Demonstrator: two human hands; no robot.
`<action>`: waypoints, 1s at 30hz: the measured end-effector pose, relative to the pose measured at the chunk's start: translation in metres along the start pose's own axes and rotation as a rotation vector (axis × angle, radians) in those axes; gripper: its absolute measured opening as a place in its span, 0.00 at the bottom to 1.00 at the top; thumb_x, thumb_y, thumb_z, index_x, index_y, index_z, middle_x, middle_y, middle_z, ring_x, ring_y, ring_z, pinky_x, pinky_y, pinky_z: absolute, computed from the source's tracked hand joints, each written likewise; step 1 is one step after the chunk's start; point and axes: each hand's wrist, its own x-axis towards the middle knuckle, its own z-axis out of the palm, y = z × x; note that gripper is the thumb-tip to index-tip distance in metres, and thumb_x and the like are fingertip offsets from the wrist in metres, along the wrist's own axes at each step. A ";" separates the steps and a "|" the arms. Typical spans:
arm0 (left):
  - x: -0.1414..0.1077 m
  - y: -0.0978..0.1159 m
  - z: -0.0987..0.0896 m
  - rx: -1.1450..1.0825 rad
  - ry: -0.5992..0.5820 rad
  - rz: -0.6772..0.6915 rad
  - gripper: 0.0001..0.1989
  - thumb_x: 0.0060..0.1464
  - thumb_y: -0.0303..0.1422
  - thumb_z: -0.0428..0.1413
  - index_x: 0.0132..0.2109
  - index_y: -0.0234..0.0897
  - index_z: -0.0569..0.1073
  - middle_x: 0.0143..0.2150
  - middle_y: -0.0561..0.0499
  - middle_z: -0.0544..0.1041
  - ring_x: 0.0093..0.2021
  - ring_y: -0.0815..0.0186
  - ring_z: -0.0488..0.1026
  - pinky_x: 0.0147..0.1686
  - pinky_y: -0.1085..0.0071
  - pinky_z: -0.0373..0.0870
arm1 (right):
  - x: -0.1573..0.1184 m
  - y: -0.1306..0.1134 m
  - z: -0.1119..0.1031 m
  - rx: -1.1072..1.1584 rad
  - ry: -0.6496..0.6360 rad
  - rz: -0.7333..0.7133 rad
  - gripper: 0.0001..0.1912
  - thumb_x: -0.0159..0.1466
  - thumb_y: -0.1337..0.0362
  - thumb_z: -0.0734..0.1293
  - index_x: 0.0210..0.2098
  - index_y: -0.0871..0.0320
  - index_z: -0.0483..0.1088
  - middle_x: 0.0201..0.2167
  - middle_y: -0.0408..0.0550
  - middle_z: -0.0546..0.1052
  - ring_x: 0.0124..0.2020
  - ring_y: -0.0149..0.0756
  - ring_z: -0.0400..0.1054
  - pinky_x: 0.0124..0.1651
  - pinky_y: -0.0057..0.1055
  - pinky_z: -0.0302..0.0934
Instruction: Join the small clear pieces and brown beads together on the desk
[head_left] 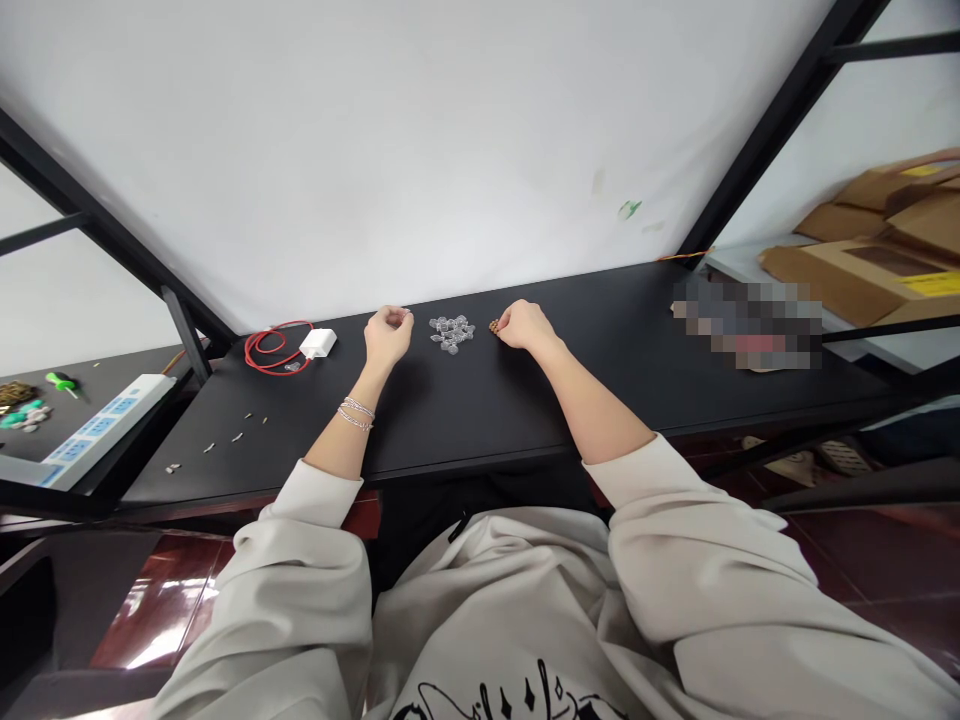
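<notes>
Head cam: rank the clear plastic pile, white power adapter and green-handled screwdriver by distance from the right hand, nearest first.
1. Pile of clear plastic pieces: just left of the right hand, on the black tabletop.
2. White power adapter: farther left on the tabletop.
3. Green-handled screwdriver: far left, on a separate lower surface.

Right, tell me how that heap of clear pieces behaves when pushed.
The heap of clear pieces looks loose, so it would probably spread when pushed. Each piece seems small and light, likely to scatter, and may feel slippery.
</notes>
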 end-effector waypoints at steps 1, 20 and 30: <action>-0.001 0.001 0.000 -0.001 -0.004 0.006 0.09 0.55 0.37 0.59 0.40 0.37 0.79 0.35 0.50 0.81 0.32 0.65 0.76 0.35 0.70 0.71 | -0.001 -0.001 -0.001 -0.001 -0.004 0.004 0.07 0.58 0.75 0.75 0.35 0.60 0.82 0.43 0.61 0.83 0.49 0.52 0.78 0.51 0.39 0.73; -0.013 0.008 0.006 -0.121 -0.444 0.046 0.13 0.44 0.37 0.70 0.35 0.34 0.80 0.27 0.47 0.80 0.22 0.67 0.73 0.18 0.73 0.66 | -0.012 -0.022 0.019 0.637 -0.241 -0.187 0.07 0.56 0.74 0.78 0.30 0.63 0.77 0.27 0.49 0.81 0.24 0.30 0.74 0.22 0.22 0.69; -0.003 0.002 -0.001 -0.157 -0.325 0.065 0.21 0.47 0.48 0.68 0.40 0.35 0.81 0.37 0.43 0.83 0.23 0.68 0.74 0.17 0.74 0.66 | -0.014 -0.025 0.027 0.697 -0.185 -0.258 0.04 0.61 0.68 0.77 0.31 0.60 0.79 0.27 0.47 0.81 0.25 0.30 0.72 0.20 0.21 0.65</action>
